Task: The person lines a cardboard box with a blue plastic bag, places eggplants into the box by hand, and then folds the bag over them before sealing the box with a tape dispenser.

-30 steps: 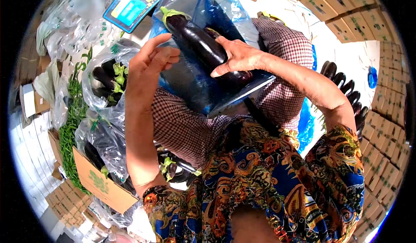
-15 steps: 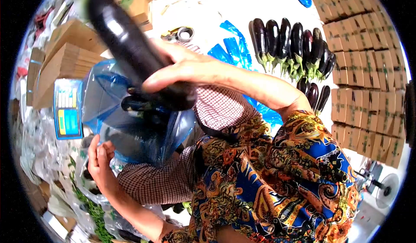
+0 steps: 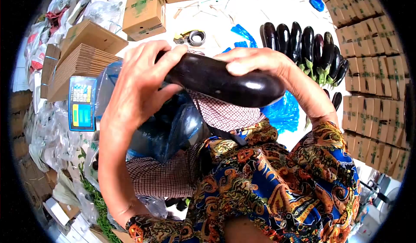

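A large dark purple eggplant (image 3: 221, 79) is held lengthwise between my two hands, above my lap. My left hand (image 3: 141, 80) is around its left end, hiding the stem. Nearer the rounded right end, my right hand (image 3: 258, 63) holds it with the thumb lying on top. Below my left hand is a blue plastic bag (image 3: 182, 128), partly hidden by my arm; dark shapes show in it. Beside the bag is a blue scale panel (image 3: 82, 104) with a keypad. More eggplants (image 3: 308, 43) lie in a row to the right.
Stacked cartons (image 3: 368, 74) line the right side, with a single carton (image 3: 144, 14) at the upper left. Flattened cardboard (image 3: 82, 69) leans behind the scale. A tape dispenser (image 3: 196, 37) and blue plastic bags (image 3: 281, 115) lie on the white floor; clear plastic (image 3: 50, 126) is heaped left.
The eggplant has come down and right from its raised, slanted position, turning nearly level. My left hand has risen from beside the bag and taken hold of its left end.
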`<move>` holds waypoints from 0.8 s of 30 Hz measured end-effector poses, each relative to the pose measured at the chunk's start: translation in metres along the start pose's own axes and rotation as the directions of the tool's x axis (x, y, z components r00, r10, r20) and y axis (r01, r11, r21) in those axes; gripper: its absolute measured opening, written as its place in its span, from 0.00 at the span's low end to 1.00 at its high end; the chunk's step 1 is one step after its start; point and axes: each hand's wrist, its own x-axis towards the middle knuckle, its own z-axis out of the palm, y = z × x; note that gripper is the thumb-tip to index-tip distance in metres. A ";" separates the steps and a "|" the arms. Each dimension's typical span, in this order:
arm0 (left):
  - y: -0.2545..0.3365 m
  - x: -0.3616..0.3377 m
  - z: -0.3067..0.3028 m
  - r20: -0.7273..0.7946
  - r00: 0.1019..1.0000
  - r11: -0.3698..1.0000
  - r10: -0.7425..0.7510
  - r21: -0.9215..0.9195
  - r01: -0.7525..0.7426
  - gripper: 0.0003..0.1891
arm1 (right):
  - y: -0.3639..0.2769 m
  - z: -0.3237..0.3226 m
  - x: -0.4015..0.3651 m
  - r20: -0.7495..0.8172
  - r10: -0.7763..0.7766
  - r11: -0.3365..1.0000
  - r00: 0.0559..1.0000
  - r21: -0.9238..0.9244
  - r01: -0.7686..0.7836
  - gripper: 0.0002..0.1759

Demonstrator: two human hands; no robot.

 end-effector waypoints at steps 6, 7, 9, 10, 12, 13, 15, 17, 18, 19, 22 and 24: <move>0.000 0.009 0.020 0.024 0.996 0.923 -0.089 -0.374 0.091 0.31 | 0.006 -0.028 -0.010 0.032 0.017 0.883 0.999 0.468 -0.030 0.44; 0.001 0.010 0.024 0.098 0.976 0.829 -0.197 -0.515 0.219 0.30 | 0.011 -0.041 -0.010 0.066 0.030 0.853 0.997 0.519 -0.060 0.44; -0.001 0.004 0.043 0.299 0.883 0.526 -0.361 -0.717 0.458 0.28 | 0.067 -0.084 0.017 0.038 -0.334 0.555 0.942 0.816 0.164 0.32; 0.011 0.010 0.053 0.270 0.896 0.218 -0.353 -0.907 0.360 0.29 | 0.063 -0.076 0.014 -0.119 -0.311 0.635 0.943 0.712 0.300 0.28; 0.038 0.026 0.056 0.268 0.828 0.067 -0.492 -0.937 0.343 0.22 | 0.053 -0.042 0.006 -0.256 -0.374 0.683 0.892 0.574 0.451 0.27; 0.050 0.036 0.061 0.285 0.794 -0.002 -0.537 -0.942 0.337 0.19 | 0.046 -0.019 0.004 -0.311 -0.396 0.600 0.864 0.625 0.500 0.26; 0.060 0.057 0.083 0.199 0.802 0.211 -0.562 -0.904 0.372 0.20 | 0.033 0.006 0.003 -0.492 -0.485 0.653 0.723 0.345 0.674 0.23; 0.080 0.068 0.121 -0.301 0.870 0.820 -0.392 -0.542 0.182 0.30 | 0.035 -0.007 0.008 -0.599 -0.387 0.690 0.701 0.316 0.651 0.21; 0.093 0.074 0.127 -0.202 0.891 0.726 -0.407 -0.663 0.182 0.37 | 0.039 -0.021 0.005 -0.644 -0.311 0.650 0.699 0.392 0.651 0.19; 0.095 0.077 0.137 -0.172 0.920 0.701 -0.353 -0.700 0.138 0.35 | 0.046 -0.034 -0.002 -0.647 -0.276 0.607 0.711 0.456 0.651 0.19; 0.094 0.066 0.142 -0.066 0.970 0.831 -0.232 -0.532 0.163 0.27 | 0.086 -0.085 -0.024 -0.774 -0.130 0.760 0.620 0.323 0.563 0.26; 0.092 0.058 0.123 0.232 0.930 0.658 -0.284 -0.659 0.365 0.24 | 0.129 -0.124 -0.040 -0.827 -0.119 0.854 0.549 0.197 0.481 0.29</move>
